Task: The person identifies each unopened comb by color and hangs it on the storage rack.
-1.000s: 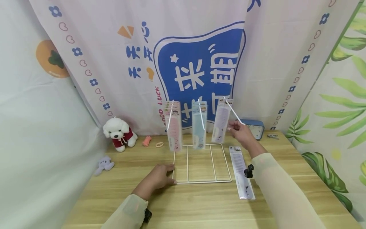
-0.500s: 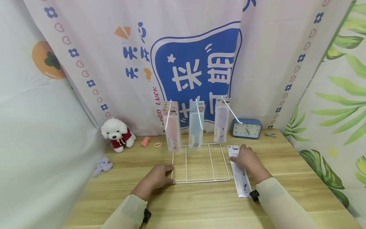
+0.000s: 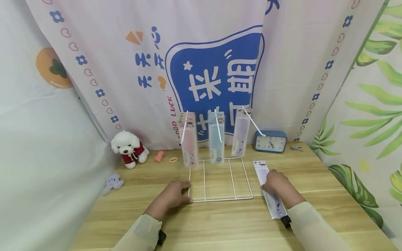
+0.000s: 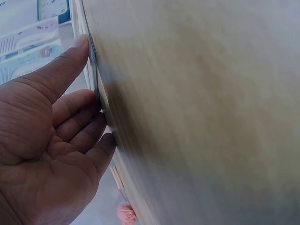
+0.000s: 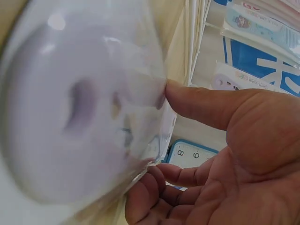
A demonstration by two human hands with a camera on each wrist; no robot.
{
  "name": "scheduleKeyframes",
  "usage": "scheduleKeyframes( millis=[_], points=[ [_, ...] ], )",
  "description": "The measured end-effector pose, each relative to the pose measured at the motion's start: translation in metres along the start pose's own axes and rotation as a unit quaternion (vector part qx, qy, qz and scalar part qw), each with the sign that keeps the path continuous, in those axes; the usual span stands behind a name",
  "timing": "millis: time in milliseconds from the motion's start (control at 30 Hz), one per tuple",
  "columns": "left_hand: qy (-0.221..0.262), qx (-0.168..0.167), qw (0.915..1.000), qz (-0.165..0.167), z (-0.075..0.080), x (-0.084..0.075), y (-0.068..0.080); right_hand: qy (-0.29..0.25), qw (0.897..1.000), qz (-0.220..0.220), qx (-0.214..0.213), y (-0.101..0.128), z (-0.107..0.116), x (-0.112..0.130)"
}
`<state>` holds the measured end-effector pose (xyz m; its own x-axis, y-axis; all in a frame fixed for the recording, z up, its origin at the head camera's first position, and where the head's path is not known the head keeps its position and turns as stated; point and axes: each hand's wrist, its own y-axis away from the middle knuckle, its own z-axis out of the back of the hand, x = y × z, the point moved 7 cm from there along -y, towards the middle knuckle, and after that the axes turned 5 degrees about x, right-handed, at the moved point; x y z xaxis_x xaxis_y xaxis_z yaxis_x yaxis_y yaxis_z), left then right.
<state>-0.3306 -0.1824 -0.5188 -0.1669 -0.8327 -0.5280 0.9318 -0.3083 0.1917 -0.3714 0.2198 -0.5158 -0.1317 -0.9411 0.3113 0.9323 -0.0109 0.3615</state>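
Note:
My left hand [image 3: 174, 194] holds the left front corner of a white wire display rack [image 3: 220, 199], thumb and fingertips at its base wire. In the left wrist view, the left hand [image 4: 51, 122] has its thumb extended and the other fingers bent. My right hand [image 3: 277, 186] grips a purple comb in a clear pack [image 3: 261, 170] by its long edges, right of the rack. Close up in the right wrist view, the packaged comb [image 5: 61, 117] fills the left side. From the rack's prongs hang pink combs [image 3: 189, 143], blue combs [image 3: 216, 139] and a purple comb [image 3: 240, 134], all in packs.
At the back right stand a blue alarm clock [image 3: 270, 142] and a small metal clip [image 3: 296, 148]. Back left are a white plush dog [image 3: 129, 148], a pink figure [image 3: 159, 156], a tan ring [image 3: 173, 160] and a purple plush [image 3: 113, 183]. A printed curtain [image 3: 194, 21] hangs behind.
My right hand came down from beside the hanging purple comb to the packaged comb on the table. That comb has since shifted slightly right. The left hand stayed at the rack.

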Motion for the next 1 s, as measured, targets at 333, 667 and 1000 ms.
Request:
scheduleKeyframes(
  millis=[333,667,1000],
  points=[
    [0.010,0.000,0.9999,0.006,0.000,0.001,0.000,-0.029,0.999,0.008,0.008,0.001,0.002,-0.011],
    [0.004,0.002,1.0000,0.007,-0.002,0.001,0.001,-0.114,0.991,0.072,-0.022,0.012,0.022,-0.045],
    [0.003,0.001,0.9999,0.011,-0.001,0.002,0.000,-0.354,0.923,0.153,-0.009,0.026,0.052,-0.073]
  ],
)
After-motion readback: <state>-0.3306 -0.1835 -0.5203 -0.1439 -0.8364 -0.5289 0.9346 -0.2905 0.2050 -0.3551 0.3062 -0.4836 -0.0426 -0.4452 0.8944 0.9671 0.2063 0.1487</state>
